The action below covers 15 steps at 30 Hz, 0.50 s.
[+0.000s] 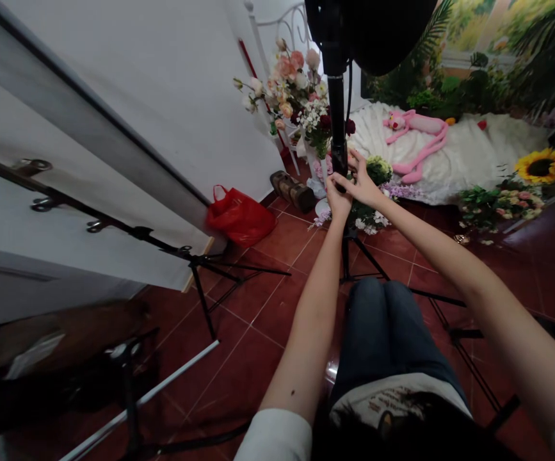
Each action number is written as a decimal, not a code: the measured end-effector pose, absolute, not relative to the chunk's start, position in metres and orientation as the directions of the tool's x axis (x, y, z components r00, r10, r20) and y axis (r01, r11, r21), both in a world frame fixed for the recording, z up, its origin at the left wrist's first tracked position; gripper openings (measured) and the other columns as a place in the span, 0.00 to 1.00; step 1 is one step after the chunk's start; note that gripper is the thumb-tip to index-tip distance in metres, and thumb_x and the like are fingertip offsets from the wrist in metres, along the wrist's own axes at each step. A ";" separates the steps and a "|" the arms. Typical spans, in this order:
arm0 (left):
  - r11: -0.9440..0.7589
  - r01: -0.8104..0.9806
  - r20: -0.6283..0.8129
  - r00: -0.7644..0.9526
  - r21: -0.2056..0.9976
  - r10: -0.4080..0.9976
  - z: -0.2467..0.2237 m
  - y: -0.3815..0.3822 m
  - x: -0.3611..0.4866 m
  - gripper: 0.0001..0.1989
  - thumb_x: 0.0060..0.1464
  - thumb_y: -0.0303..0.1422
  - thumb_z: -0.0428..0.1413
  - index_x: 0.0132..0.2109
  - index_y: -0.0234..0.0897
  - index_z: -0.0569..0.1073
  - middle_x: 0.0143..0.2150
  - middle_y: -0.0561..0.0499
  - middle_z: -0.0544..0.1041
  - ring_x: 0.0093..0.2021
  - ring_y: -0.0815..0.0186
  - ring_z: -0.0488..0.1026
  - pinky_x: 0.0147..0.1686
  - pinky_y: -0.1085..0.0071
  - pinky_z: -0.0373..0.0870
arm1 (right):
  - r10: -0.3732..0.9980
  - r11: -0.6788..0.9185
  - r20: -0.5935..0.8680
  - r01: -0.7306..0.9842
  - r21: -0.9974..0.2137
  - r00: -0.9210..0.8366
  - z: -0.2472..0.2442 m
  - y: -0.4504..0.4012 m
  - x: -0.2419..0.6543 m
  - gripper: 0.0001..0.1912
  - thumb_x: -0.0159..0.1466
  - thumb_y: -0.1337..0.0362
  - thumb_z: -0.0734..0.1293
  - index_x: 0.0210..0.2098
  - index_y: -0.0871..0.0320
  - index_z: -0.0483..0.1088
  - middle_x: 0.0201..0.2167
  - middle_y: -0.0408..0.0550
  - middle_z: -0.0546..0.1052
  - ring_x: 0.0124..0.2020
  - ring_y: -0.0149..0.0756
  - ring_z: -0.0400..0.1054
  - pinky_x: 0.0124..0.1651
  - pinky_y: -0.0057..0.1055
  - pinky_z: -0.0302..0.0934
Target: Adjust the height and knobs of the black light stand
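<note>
A black light stand [337,118] rises straight in front of me, with a large dark lamp head [390,32] on its top that is cut off by the upper edge. Low on the pole, my left hand [339,197] is closed around it from the near left side. My right hand [364,180] grips the same part from the right, its thumb and fingers bent about the collar of the pole. Whatever lies between the fingertips is too small to make out. The tripod legs [368,256] spread over the floor beyond my knees.
Artificial flowers [289,83] stand behind the pole. A pink plush toy [424,125] lies on white fluffy cloth [479,160]. On the tiled floor [277,301] sits a red bag [241,214]. A black clamp bar [80,208] and another stand [205,288] occupy the left.
</note>
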<state>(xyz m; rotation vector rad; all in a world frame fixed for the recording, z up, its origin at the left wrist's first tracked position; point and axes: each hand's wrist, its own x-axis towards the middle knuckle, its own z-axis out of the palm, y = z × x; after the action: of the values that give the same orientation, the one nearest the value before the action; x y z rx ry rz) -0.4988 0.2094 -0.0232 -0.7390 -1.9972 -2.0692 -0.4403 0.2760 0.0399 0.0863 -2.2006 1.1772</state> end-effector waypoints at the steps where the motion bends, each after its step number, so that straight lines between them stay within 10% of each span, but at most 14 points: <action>1: -0.080 0.445 0.452 -0.870 0.892 0.197 -0.022 0.208 -0.497 0.20 0.54 0.38 0.61 0.51 0.39 0.66 0.47 0.43 0.78 0.49 0.59 0.78 0.54 0.59 0.74 | 0.268 0.574 0.535 -0.313 -0.756 -0.801 0.032 0.282 -0.438 0.40 0.61 0.35 0.63 0.64 0.51 0.54 0.62 0.56 0.66 0.66 0.44 0.59 0.69 0.49 0.55; 15: -0.032 0.404 0.405 -0.905 0.914 0.129 -0.006 0.200 -0.483 0.17 0.54 0.41 0.61 0.43 0.40 0.63 0.43 0.46 0.78 0.47 0.62 0.78 0.53 0.64 0.73 | 0.618 0.140 0.131 -0.055 -0.989 -0.775 0.001 0.299 -0.455 0.13 0.62 0.56 0.69 0.32 0.55 0.63 0.25 0.40 0.69 0.32 0.35 0.71 0.41 0.39 0.70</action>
<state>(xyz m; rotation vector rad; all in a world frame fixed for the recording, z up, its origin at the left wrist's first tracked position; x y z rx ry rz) -0.4830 0.2002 -0.0063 -0.5728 -2.0368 -2.0452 -0.4545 0.2993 0.0011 -0.5383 -1.9018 1.6832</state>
